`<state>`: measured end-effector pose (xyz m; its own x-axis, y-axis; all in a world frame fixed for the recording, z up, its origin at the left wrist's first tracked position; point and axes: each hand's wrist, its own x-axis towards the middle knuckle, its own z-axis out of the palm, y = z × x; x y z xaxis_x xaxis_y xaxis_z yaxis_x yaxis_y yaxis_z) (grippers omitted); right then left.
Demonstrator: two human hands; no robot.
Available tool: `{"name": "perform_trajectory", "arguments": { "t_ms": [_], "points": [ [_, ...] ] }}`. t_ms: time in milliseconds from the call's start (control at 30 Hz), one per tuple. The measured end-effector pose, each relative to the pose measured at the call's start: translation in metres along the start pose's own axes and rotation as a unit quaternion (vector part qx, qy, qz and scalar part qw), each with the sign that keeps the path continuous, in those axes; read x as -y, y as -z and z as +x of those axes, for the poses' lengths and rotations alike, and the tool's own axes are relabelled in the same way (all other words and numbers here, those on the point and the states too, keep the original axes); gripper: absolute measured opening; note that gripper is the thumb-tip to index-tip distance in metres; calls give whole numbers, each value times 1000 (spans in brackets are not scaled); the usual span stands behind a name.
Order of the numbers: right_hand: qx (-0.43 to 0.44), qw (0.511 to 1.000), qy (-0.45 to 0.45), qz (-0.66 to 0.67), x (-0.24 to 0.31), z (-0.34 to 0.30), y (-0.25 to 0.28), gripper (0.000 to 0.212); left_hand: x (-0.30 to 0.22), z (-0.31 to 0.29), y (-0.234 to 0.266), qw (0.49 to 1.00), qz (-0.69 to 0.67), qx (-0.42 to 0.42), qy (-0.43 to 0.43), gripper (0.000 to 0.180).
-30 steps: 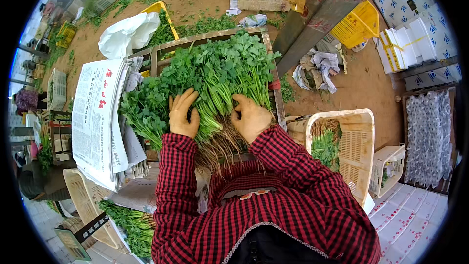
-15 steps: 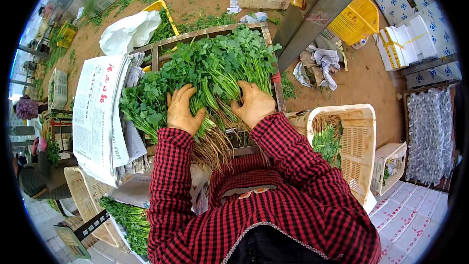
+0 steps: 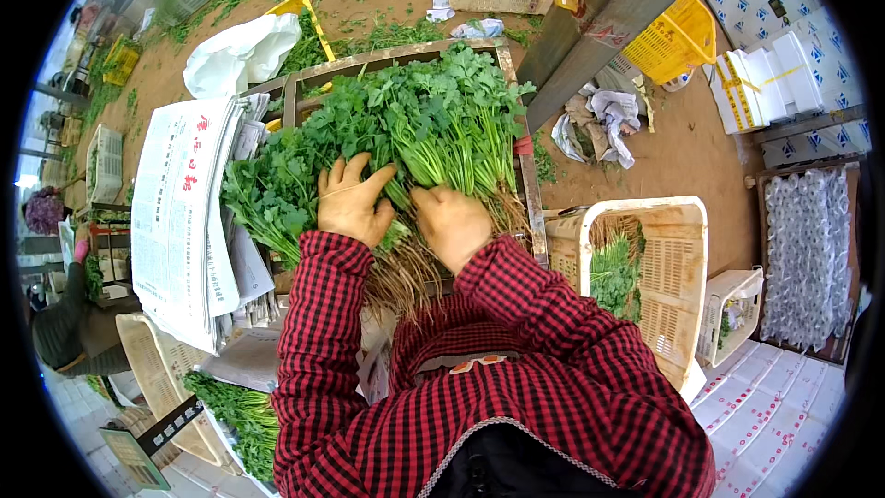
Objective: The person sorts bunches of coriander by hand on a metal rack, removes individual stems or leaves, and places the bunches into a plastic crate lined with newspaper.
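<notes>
**Both hands pressed into a heap of leafy greens**

Nearest the camera, two forearms in red-and-black checked sleeves (image 3: 516,314) rise from the lower edge toward the work surface. The left hand (image 3: 353,203) lies palm-down on the pile of leafy greens (image 3: 406,129), its fingers spread apart and reaching up among the stems, thumb splayed to the right. The right hand (image 3: 452,224) rests just beside it, also on the greens; its fingers curl down into the stems, so only the back of the hand shows and I cannot tell whether they close on a bunch. The pale brown roots (image 3: 406,272) of the greens hang toward the person, just below both hands.

The greens fill a wooden-framed tray (image 3: 516,143), leaves pointing away from the person. Touching the tray's left side lies a stack of newspapers (image 3: 180,221). To the right, near the tray, stands a cream plastic basket (image 3: 678,286) holding more greens. At the lower left, another bundle of greens (image 3: 235,410) lies in a pale crate.

Farther off, a white plastic bag (image 3: 235,51) sits beyond the tray on the brown earth floor (image 3: 682,143), and a yellow crate (image 3: 682,37) stands well apart at the upper right beside stacked white boxes (image 3: 765,83).
</notes>
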<state>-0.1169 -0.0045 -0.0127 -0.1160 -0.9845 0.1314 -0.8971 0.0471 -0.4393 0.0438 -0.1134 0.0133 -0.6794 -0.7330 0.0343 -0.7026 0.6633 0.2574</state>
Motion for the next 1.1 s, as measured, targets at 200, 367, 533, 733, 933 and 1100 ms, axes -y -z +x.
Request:
{"name": "perform_trajectory", "arguments": {
  "t_ms": [200, 367, 533, 733, 933, 1100],
  "points": [
    [37, 997, -6, -72, -9, 6, 2, 31, 24, -17, -3, 997, -72, -20, 10, 62],
    [6, 992, 3, -124, -21, 10, -19, 14, 26, -14, 0, 990, -132, -42, -9, 76],
    [-100, 994, -11, -39, -14, 5, 1, 12, 32, -17, -8, 987, -143, -68, -6, 79],
    [-48, 997, -61, 11, -8, -18, 2, 12, 31, -20, -10, 983, -157, -92, -7, 77],
    [69, 995, -63, 19, -4, -20, 2, 15, 35, -18, -13, 982, -161, -97, -7, 76],
    [105, 993, -44, 7, 18, -31, -16, 16, 32, -15, -16, 982, -163, -98, -10, 76]
  ]
}}
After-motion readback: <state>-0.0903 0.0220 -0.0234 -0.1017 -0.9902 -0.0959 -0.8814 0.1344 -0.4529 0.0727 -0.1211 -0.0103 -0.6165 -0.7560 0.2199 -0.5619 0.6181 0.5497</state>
